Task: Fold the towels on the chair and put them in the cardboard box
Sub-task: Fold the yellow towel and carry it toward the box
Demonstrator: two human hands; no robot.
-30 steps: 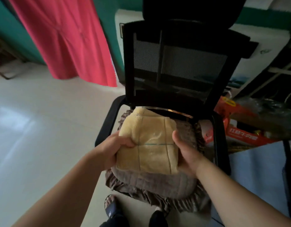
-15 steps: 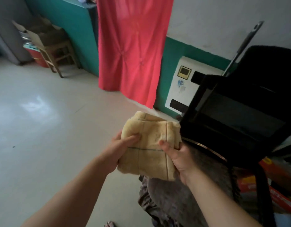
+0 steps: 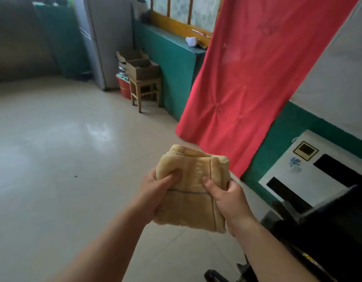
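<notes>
Folded towel is held between both hands, off the chair. Left hand and right hand each pinch a side, thumbs on top. Soft, light, floppy: likely unfolds unless gripped across its layers. Box sits far ahead, left of both hands.

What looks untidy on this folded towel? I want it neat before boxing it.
The towel's top edge bulges open, its layers puffed apart rather than flat. Left hand and right hand grip its sides; otherwise the fold looks square.
</notes>
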